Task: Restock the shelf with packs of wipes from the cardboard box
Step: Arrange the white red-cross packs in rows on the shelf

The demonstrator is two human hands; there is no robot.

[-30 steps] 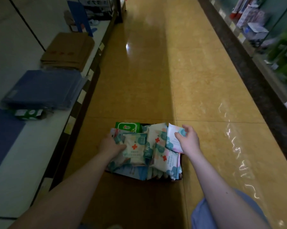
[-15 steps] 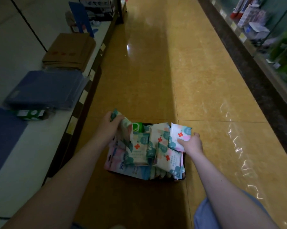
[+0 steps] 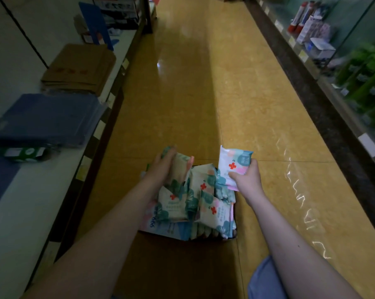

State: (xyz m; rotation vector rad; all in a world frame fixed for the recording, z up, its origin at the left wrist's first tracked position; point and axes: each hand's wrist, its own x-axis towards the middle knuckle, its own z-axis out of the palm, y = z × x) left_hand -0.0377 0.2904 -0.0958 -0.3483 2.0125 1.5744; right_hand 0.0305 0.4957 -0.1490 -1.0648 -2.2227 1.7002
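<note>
Down on the yellow floor (image 3: 247, 104), near the person's knees, sits the box (image 3: 235, 233). Only its dark right rim shows, because packs (image 3: 203, 201) fill it and spill over the edges. Most are pale with teal blotches and a red cross, lying at mixed angles. A larger blue-and-white pouch (image 3: 160, 226) pokes out at the near left corner.

The left hand (image 3: 164, 167) is over the far left part of the box. Its fingers are curled over the top of a teal-patterned pack (image 3: 181, 169), which is tilted and partly raised from the pile. Whether its lower end touches the packs beneath cannot be told.

The right hand (image 3: 247, 178) holds a white pack (image 3: 234, 164) upright above the far right corner of the box, clear of the pile. The thumb is pressed on the front below the red cross and the other fingers are wrapped behind, so the grip is closed on its lower edge.

The white shelf (image 3: 31, 201) runs along the left. One green pack (image 3: 23, 152) lies on it, just near of a stack of blue folders (image 3: 44, 117). Farther along is a stack of brown envelopes (image 3: 78, 67).

A glass-fronted shelf (image 3: 324, 87) lines the right side, with boxed goods (image 3: 311, 26) and blurred green items (image 3: 365, 78).
</note>
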